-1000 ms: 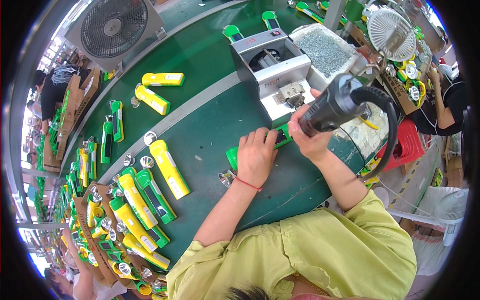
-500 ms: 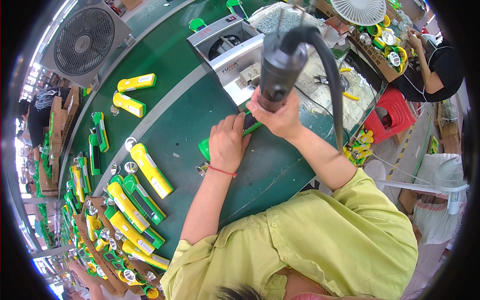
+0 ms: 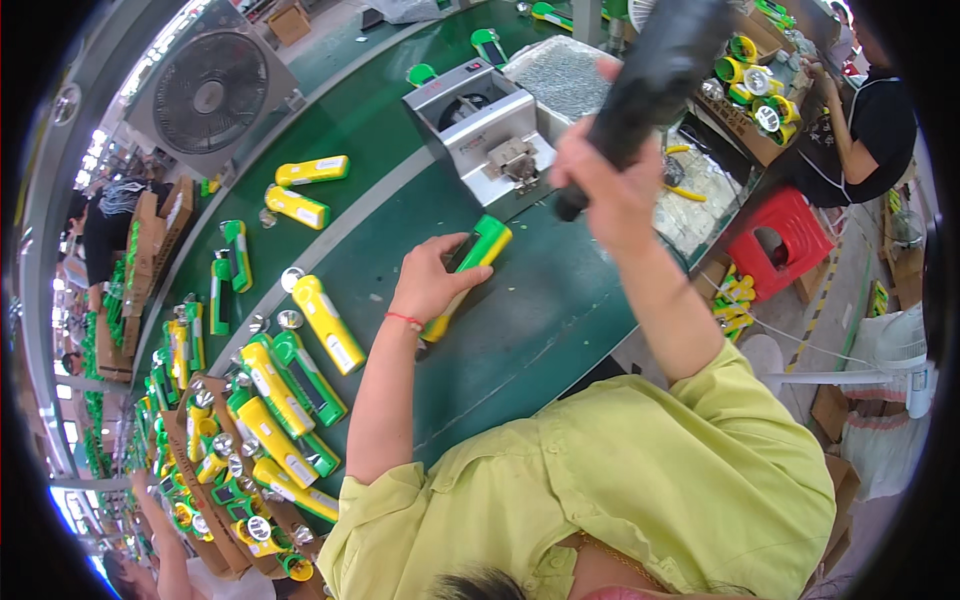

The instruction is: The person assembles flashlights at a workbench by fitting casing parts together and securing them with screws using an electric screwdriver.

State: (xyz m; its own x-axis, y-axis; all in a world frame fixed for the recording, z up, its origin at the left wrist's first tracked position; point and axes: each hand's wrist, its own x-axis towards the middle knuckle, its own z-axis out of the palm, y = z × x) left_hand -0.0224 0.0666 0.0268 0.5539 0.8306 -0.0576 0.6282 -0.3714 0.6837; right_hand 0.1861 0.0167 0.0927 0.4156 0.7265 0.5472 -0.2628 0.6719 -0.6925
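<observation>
My left hand is wrapped round a green and yellow flashlight, thumb on one side and fingers on the other, tilted over the green table. Part of the flashlight is hidden under the hand. To its right, my right hand grips a black electric screwdriver, which is slightly blurred and apart from the flashlight. Beyond both hands stands a silver screw feeder with a metal mechanism on its front. A pile of small screws lies behind it.
Several yellow and green flashlights lie at the left, some by a filled cardboard box. A grey fan stands far left. Pliers with yellow handles lie right of my right hand, near a red stool. A co-worker sits far right.
My left hand has turned the flashlight from lying on the table to a tilted hold, its yellow side now showing. The screwdriver in my right hand has swung away to the right.
</observation>
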